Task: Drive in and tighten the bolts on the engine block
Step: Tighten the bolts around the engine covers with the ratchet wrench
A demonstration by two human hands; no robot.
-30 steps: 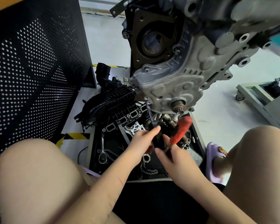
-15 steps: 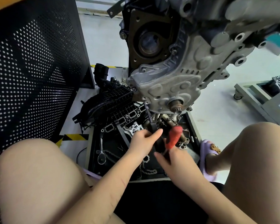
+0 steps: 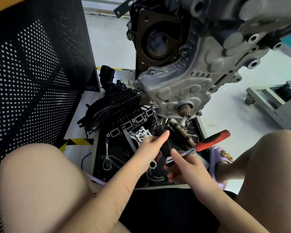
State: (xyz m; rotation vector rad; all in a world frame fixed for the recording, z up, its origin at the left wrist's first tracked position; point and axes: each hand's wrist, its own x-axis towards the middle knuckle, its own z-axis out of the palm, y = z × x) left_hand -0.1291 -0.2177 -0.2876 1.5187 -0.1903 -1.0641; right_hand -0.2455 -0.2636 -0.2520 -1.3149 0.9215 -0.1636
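— Starting nearest us: our right hand has its fingers curled round the head end of the chrome ratchet wrench with the red-and-black handle, and that handle sticks out toward two o'clock. Agreed?

— Agreed. Just beyond it, our left hand grasps the black grip of the long thin steel extension bar, thumb laid along it.

— And which way does the bar run?

— Its long axis climbs toward eleven o'clock, up to a small bolt on the lower left edge of the grey cast-aluminium engine block cover, at twelve o'clock from our hands.

— So the bolt lies straight up the bar from our left fingers, the nearer hand to it.

— Yes; we judge any swing of the handle has to keep that axis straight on the bolt.
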